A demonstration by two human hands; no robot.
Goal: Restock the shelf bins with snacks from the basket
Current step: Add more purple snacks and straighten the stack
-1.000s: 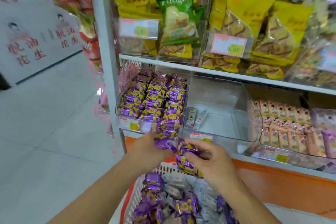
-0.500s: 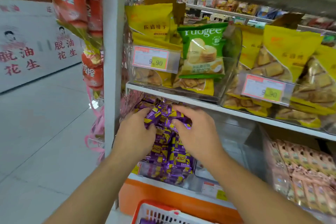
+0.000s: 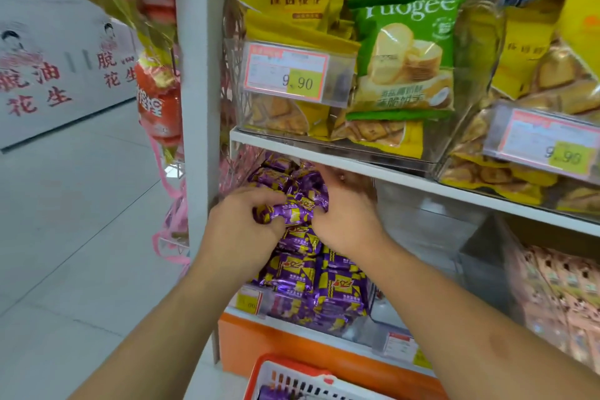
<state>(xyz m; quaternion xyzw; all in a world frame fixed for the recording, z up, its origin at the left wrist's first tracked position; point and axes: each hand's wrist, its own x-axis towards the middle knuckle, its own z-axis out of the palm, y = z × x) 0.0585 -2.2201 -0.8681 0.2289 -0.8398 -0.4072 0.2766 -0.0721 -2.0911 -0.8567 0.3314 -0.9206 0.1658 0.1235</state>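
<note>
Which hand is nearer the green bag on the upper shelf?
Right. The right hand sits almost directly under the green bag; the left hand is further left, below the yellow bags.

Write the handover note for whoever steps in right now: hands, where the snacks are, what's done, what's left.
Left hand: grips a purple snack pack over the pile.
Right hand: fingers curled on the same purple packs, deep in the bin under the upper shelf.
Purple snack bin: heaped nearly to the shelf above.
Clear bin to its right: looks almost bare; its contents are hard to make out.
Basket: below, on the orange base's side, purple packs still showing inside.
Done: this handful is at the bin, not yet let go.
Left: release it, then fetch more from the basket.
</note>
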